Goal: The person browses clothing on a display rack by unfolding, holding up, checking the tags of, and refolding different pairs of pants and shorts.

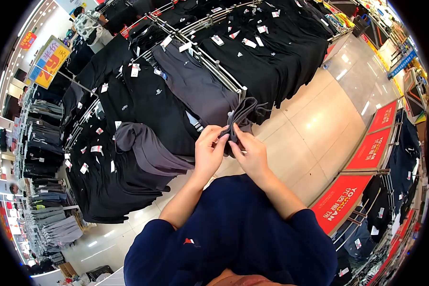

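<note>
Both hands meet at a bunched, folded edge of a dark grey garment (243, 114), in front of my chest. My left hand (210, 148) pinches the fold between thumb and fingers. From the other side, my right hand (249, 151) grips the same cloth, with its thumb close to the left one. Just beyond the hands, a grey garment (195, 78) with a small white logo lies over the metal rack; whether it joins the held cloth I cannot tell. Another grey garment (152, 148) is draped over black clothes to the left of my hands.
Black clothes (267, 52) with white tags hang over metal rails (219, 74) ahead. Red sign boards (341, 202) top a rack on the right, across the tiled floor (314, 124). A yellow price sign (50, 62) stands at left. A person (88, 26) is at the far left.
</note>
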The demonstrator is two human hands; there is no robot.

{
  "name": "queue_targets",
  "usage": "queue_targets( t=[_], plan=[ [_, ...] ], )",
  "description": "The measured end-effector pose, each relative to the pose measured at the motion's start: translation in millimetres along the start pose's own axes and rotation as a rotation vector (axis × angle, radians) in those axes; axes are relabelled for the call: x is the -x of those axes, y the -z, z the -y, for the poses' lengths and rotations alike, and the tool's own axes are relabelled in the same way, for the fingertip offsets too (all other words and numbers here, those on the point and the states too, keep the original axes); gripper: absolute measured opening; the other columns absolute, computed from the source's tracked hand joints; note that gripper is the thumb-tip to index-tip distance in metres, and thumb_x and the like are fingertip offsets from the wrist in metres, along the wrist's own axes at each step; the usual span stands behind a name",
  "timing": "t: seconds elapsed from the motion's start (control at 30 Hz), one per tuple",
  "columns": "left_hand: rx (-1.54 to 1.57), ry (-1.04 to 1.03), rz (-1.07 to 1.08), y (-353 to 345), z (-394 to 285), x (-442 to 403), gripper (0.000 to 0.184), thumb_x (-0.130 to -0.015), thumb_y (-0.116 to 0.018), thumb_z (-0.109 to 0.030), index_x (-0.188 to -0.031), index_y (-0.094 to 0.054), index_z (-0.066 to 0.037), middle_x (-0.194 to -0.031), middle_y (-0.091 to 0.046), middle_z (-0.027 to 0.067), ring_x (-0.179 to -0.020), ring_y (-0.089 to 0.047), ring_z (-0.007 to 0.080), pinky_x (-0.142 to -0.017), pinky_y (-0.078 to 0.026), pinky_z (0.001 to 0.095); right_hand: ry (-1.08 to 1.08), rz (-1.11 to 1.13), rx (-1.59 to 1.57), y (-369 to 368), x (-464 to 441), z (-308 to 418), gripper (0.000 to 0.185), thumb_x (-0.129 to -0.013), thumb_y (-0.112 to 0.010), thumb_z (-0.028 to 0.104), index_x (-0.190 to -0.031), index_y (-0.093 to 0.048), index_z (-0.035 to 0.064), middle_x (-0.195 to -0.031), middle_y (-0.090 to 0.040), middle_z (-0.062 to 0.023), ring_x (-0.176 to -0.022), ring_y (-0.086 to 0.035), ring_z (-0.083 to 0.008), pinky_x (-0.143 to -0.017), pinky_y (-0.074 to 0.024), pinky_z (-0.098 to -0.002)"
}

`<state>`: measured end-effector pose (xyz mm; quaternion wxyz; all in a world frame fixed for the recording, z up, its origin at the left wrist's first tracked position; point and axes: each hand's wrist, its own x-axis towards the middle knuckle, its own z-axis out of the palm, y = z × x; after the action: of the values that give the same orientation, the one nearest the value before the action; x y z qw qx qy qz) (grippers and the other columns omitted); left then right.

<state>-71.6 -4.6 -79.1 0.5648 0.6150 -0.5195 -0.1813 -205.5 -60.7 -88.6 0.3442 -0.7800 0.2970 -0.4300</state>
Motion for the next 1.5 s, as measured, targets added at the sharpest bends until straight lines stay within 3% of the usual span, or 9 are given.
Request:
queue_targets(
  t=[0.37, 0.73, 0.83, 0.97, 1.1, 1.2, 1.3, 1.4, 1.5],
  plan=[
    [0.293, 0.139, -0.094, 16, 8, 4, 0.018, -0.092, -0.063, -0.002, -0.108, -0.070, 0.002, -0.095, -0.061, 0.0054, -0.080, -0.053, 0.0089, -0.066, -0.042, 0.0205, 0.236, 0.009, 0.100, -3, -9, 14, 0.049, -0.075, -0.072, -0.004, -0.123, -0.063, 0.0003, -0.094, -0.065, -0.0112, -0.081, -0.065, -0.0270, -0.072, -0.0531, -0.0334],
    [0.099, 0.038, 0.010, 19, -5, 14, 0.024, -0.088, -0.070, -0.004, -0.109, -0.066, 0.004, -0.100, -0.059, 0.0061, -0.085, -0.058, 0.0099, -0.062, -0.047, 0.0211, 0.179, -0.013, 0.013, -12, 0, 11, 0.045, -0.077, -0.071, -0.005, -0.121, -0.064, -0.0006, -0.099, -0.065, -0.0131, -0.078, -0.066, -0.0277, -0.068, -0.0534, -0.0324],
    [0.338, 0.153, 0.028, 21, -2, 16, 0.037, -0.075, -0.082, -0.003, -0.107, -0.063, 0.004, -0.100, -0.055, 0.0066, -0.088, -0.058, 0.0128, -0.068, -0.050, 0.0217, 0.162, 0.187, -0.020, -4, -2, 18, 0.049, -0.080, -0.066, -0.004, -0.128, -0.057, -0.0039, -0.107, -0.063, -0.0149, -0.091, -0.064, -0.0300, -0.080, -0.0522, -0.0347],
    [0.129, 0.112, 0.043, 39, 6, 12, 0.020, -0.086, -0.068, 0.001, -0.105, -0.065, 0.005, -0.103, -0.058, 0.0069, -0.091, -0.058, 0.0121, -0.073, -0.049, 0.0208, 0.158, 0.425, -0.121, 6, -13, 11, 0.056, -0.084, -0.059, -0.004, -0.139, -0.047, -0.0018, -0.118, -0.059, -0.0180, -0.110, -0.057, -0.0330, -0.097, -0.0443, -0.0391],
    [0.094, 0.151, 0.078, 45, 8, 13, 0.020, -0.089, -0.060, 0.003, -0.108, -0.065, 0.004, -0.103, -0.060, 0.0072, -0.088, -0.060, 0.0116, -0.069, -0.050, 0.0202, 0.039, 0.781, -0.352, 18, -27, 0, 0.064, -0.086, -0.058, -0.002, -0.147, -0.038, 0.0046, -0.123, -0.059, -0.0165, -0.110, -0.058, -0.0302, -0.098, -0.0444, -0.0390],
    [-0.005, 0.003, 0.127, 41, 10, 16, 0.019, -0.088, -0.060, 0.003, -0.106, -0.065, 0.004, -0.101, -0.061, 0.0094, -0.085, -0.062, 0.0167, -0.073, -0.050, 0.0259, 0.307, 0.714, -0.132, 10, -20, 1, 0.049, -0.084, -0.060, -0.004, -0.132, -0.055, 0.0048, -0.111, -0.067, -0.0129, -0.096, -0.064, -0.0276, -0.086, -0.0499, -0.0368],
    [-0.041, 0.042, 0.139, 55, -3, 9, 0.018, -0.089, -0.058, 0.003, -0.106, -0.064, 0.004, -0.100, -0.061, 0.0093, -0.085, -0.062, 0.0169, -0.073, -0.050, 0.0253, 0.322, 0.299, -0.145, 30, -34, -15, 0.026, -0.074, -0.070, -0.004, -0.098, -0.067, 0.0052, -0.093, -0.068, -0.0098, -0.090, -0.064, -0.0277, -0.079, -0.0505, -0.0377],
    [-0.032, 0.005, 0.098, 70, -13, 3, 0.018, -0.089, -0.058, 0.003, -0.105, -0.064, 0.004, -0.101, -0.061, 0.0094, -0.086, -0.062, 0.0160, -0.073, -0.050, 0.0248, 0.383, 0.293, 0.111, 64, -62, -19, 0.041, -0.063, -0.085, 0.016, -0.097, -0.065, 0.0072, -0.126, -0.057, -0.0116, -0.115, -0.053, -0.0349, -0.099, -0.0412, -0.0445],
    [-0.077, -0.042, 0.118, 81, -17, -2, 0.018, -0.088, -0.057, 0.003, -0.104, -0.065, 0.003, -0.100, -0.060, 0.0093, -0.084, -0.060, 0.0157, -0.070, -0.048, 0.0240, 0.423, 0.503, 0.179, 69, -74, -15, 0.047, -0.061, -0.086, 0.023, -0.099, -0.064, 0.0083, -0.132, -0.055, -0.0106, -0.117, -0.053, -0.0344, -0.101, -0.0405, -0.0463]
  ],
)
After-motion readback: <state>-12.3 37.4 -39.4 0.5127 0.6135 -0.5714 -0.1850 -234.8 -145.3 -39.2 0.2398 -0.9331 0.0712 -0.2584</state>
